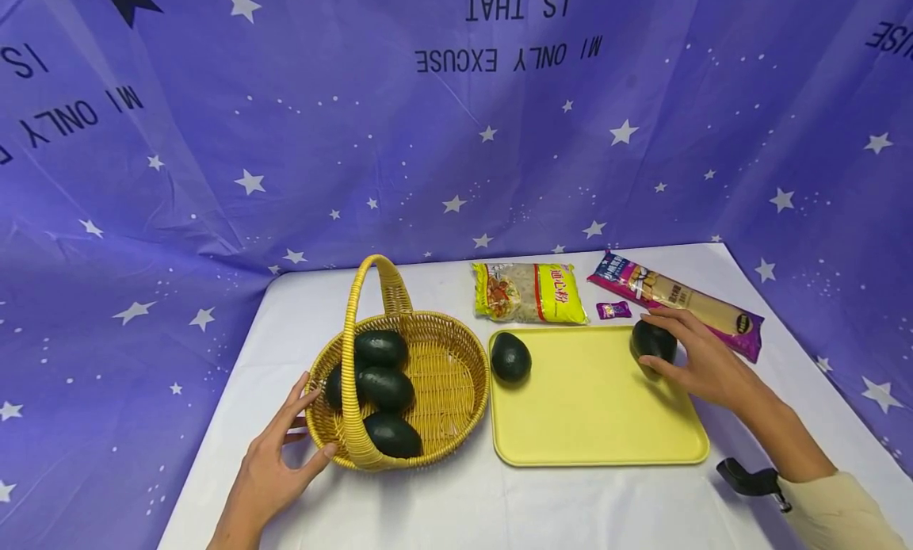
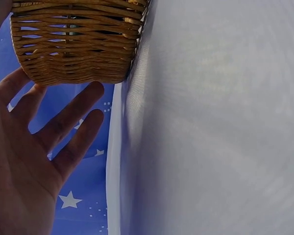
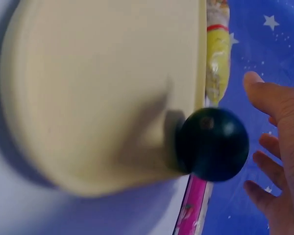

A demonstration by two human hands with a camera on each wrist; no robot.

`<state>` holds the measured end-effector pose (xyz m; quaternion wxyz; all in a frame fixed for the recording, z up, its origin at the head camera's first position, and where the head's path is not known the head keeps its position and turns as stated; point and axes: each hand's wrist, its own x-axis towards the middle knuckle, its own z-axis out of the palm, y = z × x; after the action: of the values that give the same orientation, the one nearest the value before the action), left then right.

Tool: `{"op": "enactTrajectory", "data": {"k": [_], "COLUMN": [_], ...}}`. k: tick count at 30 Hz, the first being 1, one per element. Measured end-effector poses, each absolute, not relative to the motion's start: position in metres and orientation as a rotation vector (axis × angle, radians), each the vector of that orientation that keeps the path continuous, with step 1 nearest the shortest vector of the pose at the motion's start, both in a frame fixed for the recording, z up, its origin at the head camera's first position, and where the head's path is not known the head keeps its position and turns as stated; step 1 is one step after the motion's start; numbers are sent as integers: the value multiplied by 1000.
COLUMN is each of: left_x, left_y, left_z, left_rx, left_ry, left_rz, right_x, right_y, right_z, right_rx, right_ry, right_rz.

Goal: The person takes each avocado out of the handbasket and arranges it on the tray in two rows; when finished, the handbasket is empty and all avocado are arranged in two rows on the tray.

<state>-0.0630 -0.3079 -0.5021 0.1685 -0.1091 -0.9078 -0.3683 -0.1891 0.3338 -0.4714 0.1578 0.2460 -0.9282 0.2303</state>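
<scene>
A yellow wicker basket with a tall handle holds several dark green avocados. At its left side my left hand has its fingers spread against the weave and its thumb at the rim; in the left wrist view the fingertips meet the basket wall. One avocado lies at the left end of a yellow tray. Another avocado sits near the tray's far right corner. Over that one reaches my right hand; in the right wrist view its loosely bent fingers stand apart from the avocado.
Behind the tray lie a clear and yellow food packet, a small purple sachet and a long purple packet. All stand on a white-covered table, with a purple star-printed cloth hanging around it.
</scene>
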Motion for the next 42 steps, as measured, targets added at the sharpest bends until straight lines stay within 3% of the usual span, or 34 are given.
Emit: {"op": "enactTrajectory", "data": {"k": [42], "left_x": [-64], "left_y": [-308], "left_z": [-502], "left_rx": [-271], "left_ry": [-2613], "left_rz": [-1030], "right_x": [-180], "right_y": [195], "right_z": [-439], "right_rx": [1102], "right_ry": [-2511], "right_rz": [757]}}
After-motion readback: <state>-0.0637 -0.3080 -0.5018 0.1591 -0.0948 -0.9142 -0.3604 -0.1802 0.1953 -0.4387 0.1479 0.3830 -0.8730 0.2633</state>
